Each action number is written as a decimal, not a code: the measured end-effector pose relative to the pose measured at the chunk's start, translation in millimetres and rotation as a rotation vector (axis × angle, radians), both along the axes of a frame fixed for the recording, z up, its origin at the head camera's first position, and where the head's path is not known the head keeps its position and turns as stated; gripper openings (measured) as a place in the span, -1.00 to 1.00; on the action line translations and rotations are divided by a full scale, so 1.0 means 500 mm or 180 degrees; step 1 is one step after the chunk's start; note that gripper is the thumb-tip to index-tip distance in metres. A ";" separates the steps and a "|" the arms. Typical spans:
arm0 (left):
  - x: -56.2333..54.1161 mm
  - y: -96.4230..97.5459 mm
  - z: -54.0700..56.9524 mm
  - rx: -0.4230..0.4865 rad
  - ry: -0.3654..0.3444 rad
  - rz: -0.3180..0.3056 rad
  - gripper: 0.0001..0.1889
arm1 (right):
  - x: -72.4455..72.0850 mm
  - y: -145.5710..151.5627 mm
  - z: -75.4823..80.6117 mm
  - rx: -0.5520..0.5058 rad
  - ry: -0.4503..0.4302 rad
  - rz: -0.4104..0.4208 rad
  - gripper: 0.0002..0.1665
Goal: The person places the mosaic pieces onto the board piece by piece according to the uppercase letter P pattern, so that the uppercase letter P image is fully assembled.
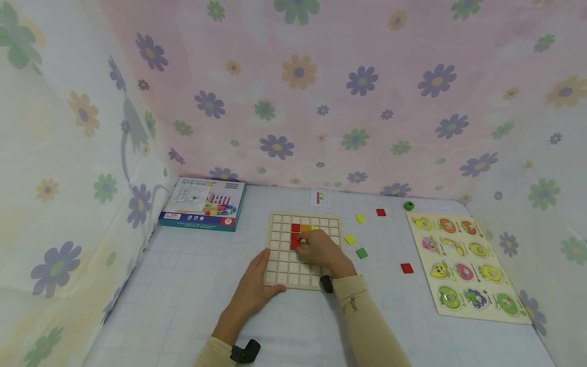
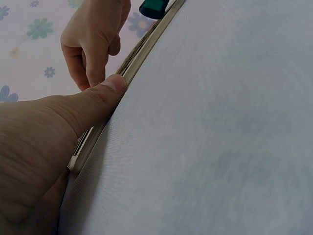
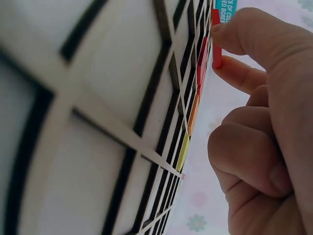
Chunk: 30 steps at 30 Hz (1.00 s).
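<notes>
A wooden grid board (image 1: 283, 270) lies flat on the table. My left hand (image 1: 251, 289) rests at its near left corner, fingers along the left side and thumb against the near edge; the left wrist view shows that thumb (image 2: 93, 103) on the rim. My right hand (image 1: 323, 250) is over the board's middle, pinching a red square tile (image 3: 217, 41) between thumb and forefinger. The tile stands on edge beside the grid in the right wrist view. Red tiles (image 1: 295, 228), an orange tile (image 1: 305, 228) and a yellow tile (image 1: 314, 228) sit in the cells, partly hidden by the right hand.
Right of the board lie yellow pieces (image 1: 350, 239), a green tile (image 1: 362, 253) and red tiles (image 1: 406, 268). Farther right are a fruit puzzle board (image 1: 431, 298) and a green bead (image 1: 408, 205). A printed grid card (image 1: 324, 199) lies behind, and a box (image 1: 202, 204) at back left.
</notes>
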<state>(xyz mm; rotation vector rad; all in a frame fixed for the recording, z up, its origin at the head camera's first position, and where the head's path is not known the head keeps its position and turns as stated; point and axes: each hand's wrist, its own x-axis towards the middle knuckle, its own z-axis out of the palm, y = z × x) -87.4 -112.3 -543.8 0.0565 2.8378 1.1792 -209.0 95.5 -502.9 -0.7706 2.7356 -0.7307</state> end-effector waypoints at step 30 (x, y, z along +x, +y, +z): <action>0.001 0.001 0.000 0.0013 0.0052 0.0003 0.19 | -0.006 -0.004 -0.008 0.0025 -0.0162 0.0057 -0.64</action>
